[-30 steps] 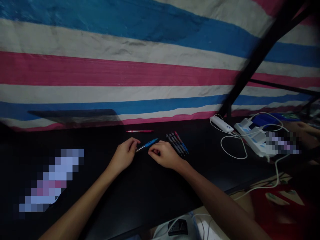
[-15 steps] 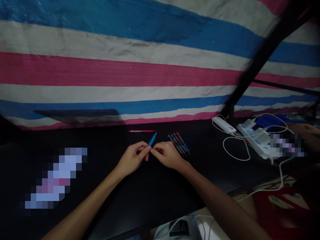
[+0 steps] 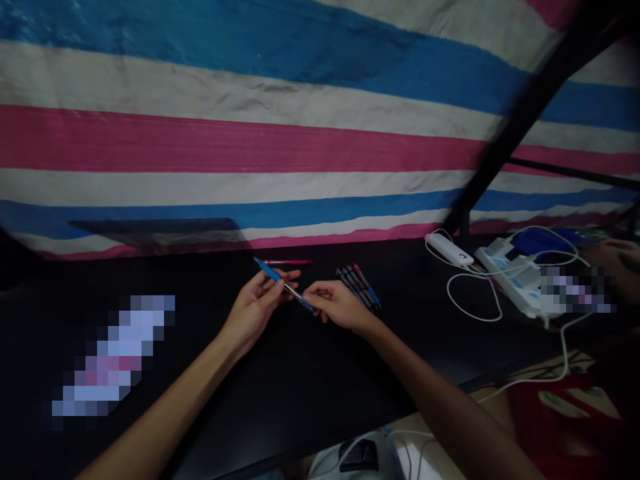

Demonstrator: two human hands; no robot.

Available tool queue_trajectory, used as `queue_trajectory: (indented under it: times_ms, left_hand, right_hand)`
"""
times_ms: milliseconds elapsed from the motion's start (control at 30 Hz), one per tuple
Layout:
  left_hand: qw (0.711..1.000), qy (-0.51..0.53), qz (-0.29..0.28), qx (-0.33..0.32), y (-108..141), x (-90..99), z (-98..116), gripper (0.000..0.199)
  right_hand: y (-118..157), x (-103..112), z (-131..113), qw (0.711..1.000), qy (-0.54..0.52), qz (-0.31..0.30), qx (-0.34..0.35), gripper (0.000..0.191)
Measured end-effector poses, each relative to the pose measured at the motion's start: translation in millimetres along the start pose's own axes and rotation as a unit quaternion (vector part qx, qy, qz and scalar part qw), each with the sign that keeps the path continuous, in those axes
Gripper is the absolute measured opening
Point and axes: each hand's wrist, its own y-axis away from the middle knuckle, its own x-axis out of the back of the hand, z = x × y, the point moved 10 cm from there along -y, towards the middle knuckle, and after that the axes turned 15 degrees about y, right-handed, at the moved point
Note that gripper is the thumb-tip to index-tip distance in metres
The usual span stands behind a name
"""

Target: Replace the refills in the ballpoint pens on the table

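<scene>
A blue pen [image 3: 271,270] with a clear middle section is held between my two hands above the black table, slanting from upper left to lower right. My left hand [image 3: 255,305] grips its middle between thumb and fingers, with some fingertips stretched past it. The lower right end sits pinched in the fingers of my right hand [image 3: 337,305]. Just behind my left hand lies a red pen [image 3: 295,262], partly covered by the blue one. Several pens [image 3: 359,287] with dark, grey, red and blue parts rest side by side beyond my right hand.
A white power strip [image 3: 515,283] with plugs and looping cables lies at the right, beside a white device [image 3: 447,249]. Another person's hand [image 3: 625,257] shows at the far right. A blurred-out item [image 3: 115,357] lies at the left. Striped sheeting [image 3: 250,150] hangs behind the table.
The blue pen has turned so its upper end points left instead of right, and more of it shows. My hands have moved slightly apart, the right one now holding its lower end.
</scene>
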Motion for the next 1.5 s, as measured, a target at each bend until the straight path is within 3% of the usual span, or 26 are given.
queue_trajectory:
  times_ms: [167, 300, 400, 633, 767, 900, 1000, 1100, 1167, 1333, 1500]
  left_hand:
    - [0.998, 0.007, 0.055, -0.015, -1, 12.1, 4, 0.026]
    - [0.997, 0.001, 0.065, -0.035, -4, 19.3, 13, 0.027]
    - [0.997, 0.008, 0.063, -0.043, -7, 22.6, 17, 0.025]
    - [0.996, -0.003, 0.07, -0.048, -8, 26.0, 20, 0.027]
    - [0.989, -0.117, 0.059, -0.072, -7, 26.6, 27, 0.026]
    - [0.947, -0.303, 0.015, -0.11, -6, 19.4, 36, 0.027]
    - [0.883, -0.432, -0.038, -0.18, 0, 3.0, 48, 0.025]
    - [0.807, -0.525, -0.092, -0.252, 9, -17.0, 55, 0.019]
    - [0.779, -0.558, -0.115, -0.261, 11, -23.6, 52, 0.018]
    - [0.738, -0.606, -0.14, -0.263, 13, -29.4, 42, 0.017]
    - [0.715, -0.632, -0.149, -0.257, 12, -31.6, 41, 0.021]
  right_hand:
    - [1, 11, 1, 0.992, -0.123, 0.011, -0.028, 0.023]
    - [0, 36, 2, 0.979, -0.173, 0.105, -0.003, 0.022]
    - [0, 47, 5, 0.97, -0.198, 0.141, 0.001, 0.023]
    - [3, 55, 12, 0.955, -0.24, 0.17, -0.028, 0.026]
    - [2, 50, 13, 0.964, -0.212, 0.158, -0.033, 0.025]
    - [1, 18, 12, 0.99, -0.122, 0.028, -0.064, 0.021]
    - [6, -2, 8, 0.991, -0.101, -0.061, -0.064, 0.024]
    - [8, -5, 6, 0.981, -0.16, -0.084, -0.066, 0.028]
    - [9, -7, 8, 0.969, -0.209, -0.106, -0.081, 0.028]
    - [11, -14, 12, 0.946, -0.267, -0.155, -0.096, 0.025]
    - [8, -13, 15, 0.965, -0.223, -0.113, -0.081, 0.026]
